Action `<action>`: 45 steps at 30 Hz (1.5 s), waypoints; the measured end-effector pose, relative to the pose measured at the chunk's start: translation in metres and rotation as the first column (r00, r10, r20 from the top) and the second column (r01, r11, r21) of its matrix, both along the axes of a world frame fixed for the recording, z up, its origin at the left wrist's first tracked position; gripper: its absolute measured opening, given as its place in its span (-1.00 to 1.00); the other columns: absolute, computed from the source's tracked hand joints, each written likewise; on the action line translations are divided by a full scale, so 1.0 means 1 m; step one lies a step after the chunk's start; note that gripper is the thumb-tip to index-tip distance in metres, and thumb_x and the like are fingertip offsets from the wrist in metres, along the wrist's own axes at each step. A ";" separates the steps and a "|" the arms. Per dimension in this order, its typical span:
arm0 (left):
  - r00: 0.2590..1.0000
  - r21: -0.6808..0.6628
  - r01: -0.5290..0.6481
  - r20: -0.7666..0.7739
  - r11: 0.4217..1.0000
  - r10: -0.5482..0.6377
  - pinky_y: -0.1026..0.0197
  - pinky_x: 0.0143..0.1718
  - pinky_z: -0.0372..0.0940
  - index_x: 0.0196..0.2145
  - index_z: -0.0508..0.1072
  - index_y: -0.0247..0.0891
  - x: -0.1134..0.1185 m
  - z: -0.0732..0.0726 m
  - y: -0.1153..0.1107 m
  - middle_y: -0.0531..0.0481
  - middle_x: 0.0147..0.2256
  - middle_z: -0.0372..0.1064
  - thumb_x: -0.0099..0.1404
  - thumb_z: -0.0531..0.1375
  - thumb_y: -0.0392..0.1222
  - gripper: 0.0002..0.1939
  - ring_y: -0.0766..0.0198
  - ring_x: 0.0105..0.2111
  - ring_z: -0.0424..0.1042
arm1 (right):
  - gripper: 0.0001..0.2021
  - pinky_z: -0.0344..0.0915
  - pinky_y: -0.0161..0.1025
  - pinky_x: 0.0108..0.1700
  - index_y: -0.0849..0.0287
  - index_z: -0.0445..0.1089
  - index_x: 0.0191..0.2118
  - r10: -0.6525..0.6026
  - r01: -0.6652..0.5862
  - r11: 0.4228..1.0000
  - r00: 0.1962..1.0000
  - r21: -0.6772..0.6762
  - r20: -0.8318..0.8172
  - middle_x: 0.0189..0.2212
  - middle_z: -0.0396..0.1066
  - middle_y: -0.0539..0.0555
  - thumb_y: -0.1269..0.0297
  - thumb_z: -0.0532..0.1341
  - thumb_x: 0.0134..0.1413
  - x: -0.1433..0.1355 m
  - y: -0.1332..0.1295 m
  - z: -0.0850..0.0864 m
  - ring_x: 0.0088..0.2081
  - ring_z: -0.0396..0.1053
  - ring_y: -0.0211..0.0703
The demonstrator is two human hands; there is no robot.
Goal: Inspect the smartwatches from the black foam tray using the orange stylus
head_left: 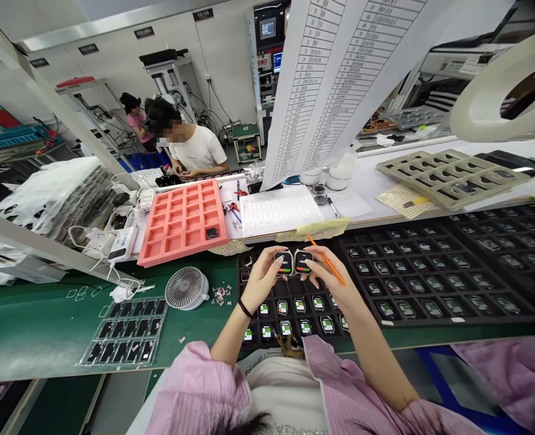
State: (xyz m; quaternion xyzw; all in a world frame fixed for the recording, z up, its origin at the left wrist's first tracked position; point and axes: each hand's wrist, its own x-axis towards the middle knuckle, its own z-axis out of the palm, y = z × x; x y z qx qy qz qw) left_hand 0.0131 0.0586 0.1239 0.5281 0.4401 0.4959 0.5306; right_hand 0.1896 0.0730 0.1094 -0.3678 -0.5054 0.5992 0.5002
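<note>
Two watches [287, 263] sit side by side, clamped one each in left grip [263, 272] and right grip [327, 275].

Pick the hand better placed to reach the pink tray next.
Probably the left hand: it is nearer the pink tray; the right hand is farther, an orange stick across it. Each holds a watch.

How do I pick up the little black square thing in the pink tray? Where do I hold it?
Probably straight down from above: the pink tray walls it in all round. Pinch the black square thing by two opposite edges, keeping off its flat face. The left hand is nearer, but it's holding a watch.
</note>
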 end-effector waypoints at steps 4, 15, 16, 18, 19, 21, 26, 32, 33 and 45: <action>1.000 -0.028 0.003 -0.009 1.000 -0.003 0.39 -0.65 0.03 -0.05 0.34 -0.27 0.001 0.003 -0.001 -0.08 -0.20 0.33 0.30 0.13 0.07 -0.60 0.47 -0.54 0.23 | -0.75 0.14 -0.36 -0.63 0.05 0.35 -0.16 -0.035 0.035 0.999 0.999 -0.009 -0.010 -0.32 0.39 -0.01 0.15 0.31 0.04 -0.001 0.000 0.001 -0.54 0.40 -0.29; 0.899 -0.045 0.306 0.342 0.951 -0.273 0.37 -0.57 0.12 0.13 0.27 -0.17 -0.018 0.010 -0.007 -0.16 -0.11 0.38 0.03 0.40 -0.10 -0.28 0.38 -0.43 0.34 | -0.75 0.15 -0.35 -0.61 0.07 0.37 -0.08 0.127 -0.162 0.976 0.966 -0.145 -0.225 -0.40 0.40 0.00 0.18 0.25 0.11 0.011 -0.002 0.004 -0.49 0.41 -0.23; 0.893 -0.045 0.312 0.354 0.949 -0.277 0.37 -0.57 0.12 0.14 0.27 -0.17 -0.018 0.010 -0.008 -0.17 -0.11 0.38 0.03 0.40 -0.09 -0.27 0.39 -0.44 0.34 | -0.75 0.15 -0.35 -0.61 0.07 0.37 -0.08 0.143 -0.183 0.971 0.960 -0.154 -0.242 -0.40 0.40 0.01 0.18 0.25 0.11 0.012 -0.002 0.004 -0.48 0.41 -0.22; 0.911 -0.041 0.284 0.324 0.958 -0.256 0.37 -0.53 0.17 0.15 0.26 -0.16 -0.017 0.010 -0.008 -0.18 -0.06 0.38 0.07 0.38 -0.11 -0.29 0.36 -0.38 0.38 | -0.75 0.16 -0.33 -0.60 0.07 0.36 -0.07 0.150 -0.187 0.971 0.961 -0.148 -0.233 -0.40 0.40 0.02 0.18 0.23 0.13 0.012 -0.002 0.004 -0.47 0.42 -0.19; 0.930 -0.033 0.250 0.286 0.968 -0.231 0.36 -0.47 0.23 0.15 0.26 -0.15 -0.015 0.009 -0.008 -0.18 -0.03 0.36 0.09 0.37 -0.13 -0.31 0.32 -0.31 0.40 | -0.75 0.18 -0.32 -0.59 0.07 0.35 -0.07 0.141 -0.171 0.976 0.968 -0.132 -0.208 -0.38 0.41 0.03 0.17 0.23 0.14 0.011 -0.003 0.004 -0.46 0.42 -0.18; 0.970 -0.006 0.165 0.185 0.986 -0.161 0.29 -0.26 0.33 0.14 0.25 -0.15 -0.011 0.008 -0.007 -0.16 0.03 0.32 0.13 0.35 -0.17 -0.36 0.24 -0.14 0.40 | -0.74 0.22 -0.29 -0.56 0.06 0.34 -0.06 0.099 -0.112 0.990 0.986 -0.089 -0.131 -0.33 0.42 0.05 0.17 0.23 0.14 0.009 -0.004 0.005 -0.42 0.44 -0.17; 0.999 0.040 0.037 0.009 0.999 -0.037 0.17 -0.08 0.33 0.14 0.21 -0.17 -0.007 0.002 -0.004 -0.16 0.05 0.29 0.22 0.27 -0.09 -0.43 0.17 -0.04 0.37 | -0.69 0.26 -0.28 -0.54 0.04 0.30 -0.05 0.043 -0.043 0.999 0.999 0.025 0.014 -0.21 0.41 0.07 0.12 0.26 0.10 0.004 -0.005 0.003 -0.40 0.45 -0.17; 1.000 0.058 0.000 -0.022 0.998 0.001 0.23 -0.18 0.34 0.10 0.24 -0.19 -0.007 -0.002 -0.002 -0.14 0.01 0.31 0.25 0.23 -0.05 -0.50 0.26 -0.15 0.39 | -0.67 0.28 -0.28 -0.51 0.00 0.27 -0.04 0.072 -0.074 0.994 0.997 0.076 0.033 -0.11 0.40 0.08 0.15 0.28 0.09 0.001 -0.002 -0.006 -0.39 0.44 -0.20; 1.000 0.063 -0.006 -0.021 0.998 0.007 0.26 -0.21 0.33 0.10 0.24 -0.20 -0.007 -0.003 -0.002 -0.14 0.00 0.31 0.25 0.23 -0.05 -0.50 0.28 -0.18 0.38 | -0.66 0.27 -0.28 -0.52 0.01 0.26 -0.03 0.079 -0.081 0.994 0.996 0.077 0.029 -0.09 0.39 0.09 0.15 0.28 0.08 0.000 -0.002 -0.007 -0.38 0.44 -0.19; 0.999 0.056 -0.035 -0.023 0.998 0.036 0.37 -0.56 0.09 0.08 0.30 -0.21 -0.007 -0.005 0.000 -0.11 -0.16 0.33 0.31 0.14 0.06 -0.53 0.40 -0.43 0.26 | -0.70 0.33 -0.24 -0.47 0.02 0.30 -0.09 0.033 -0.035 0.998 0.999 0.056 0.041 -0.19 0.39 0.04 0.11 0.29 0.08 -0.002 -0.003 0.000 -0.48 0.37 -0.27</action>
